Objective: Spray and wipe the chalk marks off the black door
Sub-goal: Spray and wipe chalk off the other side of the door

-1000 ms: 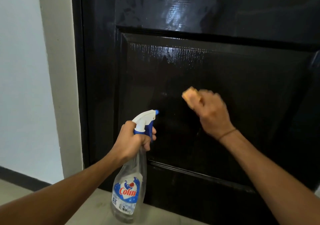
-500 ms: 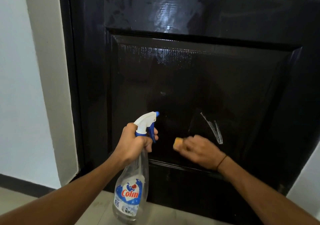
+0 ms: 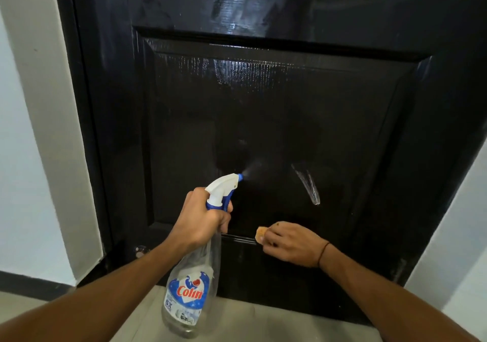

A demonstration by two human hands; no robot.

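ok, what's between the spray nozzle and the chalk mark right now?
Head view: a faint mist cone leaving the spray nozzle, then bare wet black door panel up to the chalk mark. No hand or sponge lies in that stretch.

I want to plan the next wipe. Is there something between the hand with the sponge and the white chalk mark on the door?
Nothing visible. The right hand holds the sponge low on the door; the chalk mark lies above it, with only bare panel between. The spray bottle stays to the left.
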